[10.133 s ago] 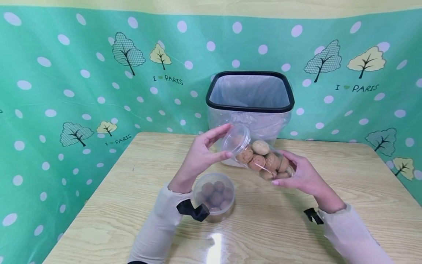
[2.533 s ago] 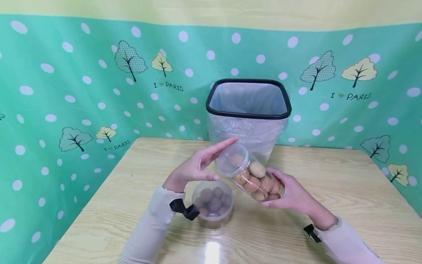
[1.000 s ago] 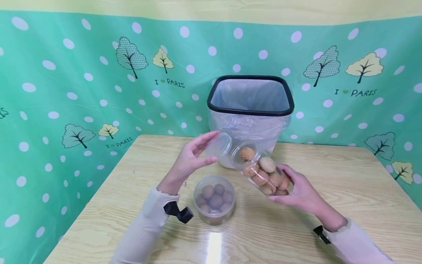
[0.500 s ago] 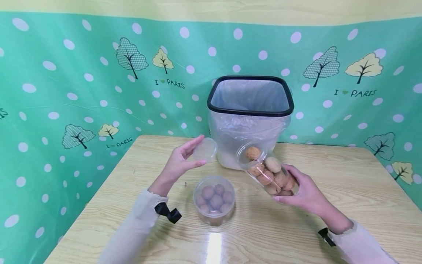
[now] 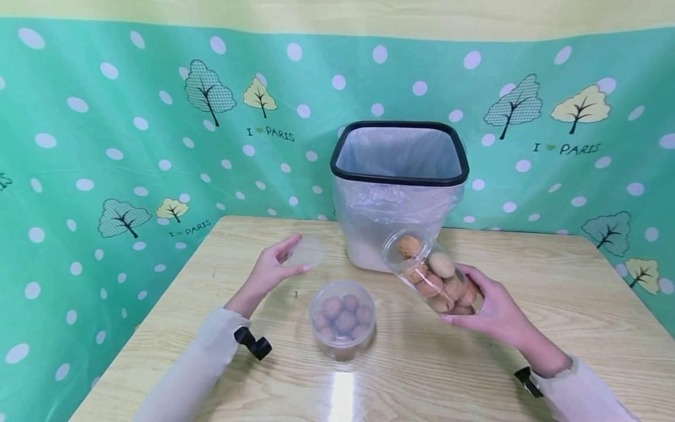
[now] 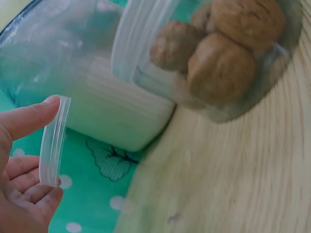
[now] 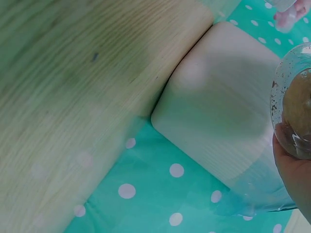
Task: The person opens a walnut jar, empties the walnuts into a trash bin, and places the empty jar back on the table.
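Note:
In the head view my left hand (image 5: 266,272) pinches a round translucent screw lid (image 5: 307,252) by its edge, thumb and fingers on opposite sides. The left wrist view shows the lid (image 6: 54,141) edge-on. My right hand (image 5: 495,308) grips the lower end of a clear jar (image 5: 433,272) of walnuts, tilted with its uncovered mouth up and left. Part of that jar (image 7: 291,116) shows at the right wrist view's edge. Between the hands, a short round tub (image 5: 343,343) of walnuts stands on the table under a cloudy lid; it looms close in the left wrist view (image 6: 146,43).
Behind the jar stands a white bin (image 5: 369,234) with a black rim and a clear liner. A small dark crumb (image 5: 296,294) lies on the wooden table (image 5: 253,375), left of the tub. A green dotted cloth (image 5: 295,176) hangs behind the table.
Earlier the lid sat on the jar's mouth. My left hand has taken it off and carried it left and down. My right hand has moved the jar slightly right.

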Motion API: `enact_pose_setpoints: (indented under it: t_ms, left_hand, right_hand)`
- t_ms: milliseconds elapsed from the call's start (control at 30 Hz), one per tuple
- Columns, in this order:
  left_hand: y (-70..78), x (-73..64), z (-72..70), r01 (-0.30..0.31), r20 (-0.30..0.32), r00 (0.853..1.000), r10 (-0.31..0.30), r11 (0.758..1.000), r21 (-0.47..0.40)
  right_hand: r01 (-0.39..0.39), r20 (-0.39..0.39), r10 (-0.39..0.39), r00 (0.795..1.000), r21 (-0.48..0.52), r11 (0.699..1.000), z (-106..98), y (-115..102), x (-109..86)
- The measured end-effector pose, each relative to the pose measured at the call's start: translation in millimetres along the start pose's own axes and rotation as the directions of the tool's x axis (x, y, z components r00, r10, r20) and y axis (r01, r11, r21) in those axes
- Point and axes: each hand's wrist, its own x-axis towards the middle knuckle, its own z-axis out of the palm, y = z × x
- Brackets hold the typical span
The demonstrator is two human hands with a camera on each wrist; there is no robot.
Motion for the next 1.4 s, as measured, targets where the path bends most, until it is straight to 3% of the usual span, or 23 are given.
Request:
enact_pose_setpoints:
  t_ms: [233,467,700,833,1133,1400]
  left_hand:
    - [-23.8,-0.8,-12.4,0.143,-0.02,0.99,-0.143,0.99,0.003]
    - [-45.2,-2.3,-23.8,0.279,-0.042,0.959,-0.281,0.959,-0.054]
    - [-59.4,-2.2,-30.4,0.325,-0.053,0.943,-0.33,0.942,-0.08]
    - [-66.6,-3.4,-30.9,0.332,-0.044,0.941,-0.336,0.939,-0.087]
    - [-67.1,-3.0,-23.2,0.236,-0.035,0.972,-0.234,0.97,0.066]
    - [-69.4,2.1,-19.8,0.23,-0.022,0.973,-0.231,0.946,0.227]
  right_hand:
    - [-0.012,-0.001,0.012,1.0,-0.005,1.0,-3,2,-3.9]
    - [-0.003,-0.025,0.002,1.0,-0.018,1.0,-10,4,-7.0]
    - [0.002,-0.069,-0.003,0.998,-0.015,1.0,-21,3,-8.3]
    - [0.0,-0.094,-0.002,0.996,-0.018,1.0,-28,3,-8.4]
    - [-0.016,-0.127,0.016,0.992,-0.001,1.0,-40,0,-8.8]
    - [0.009,-0.151,-0.008,0.989,0.008,1.0,-44,1,-6.5]
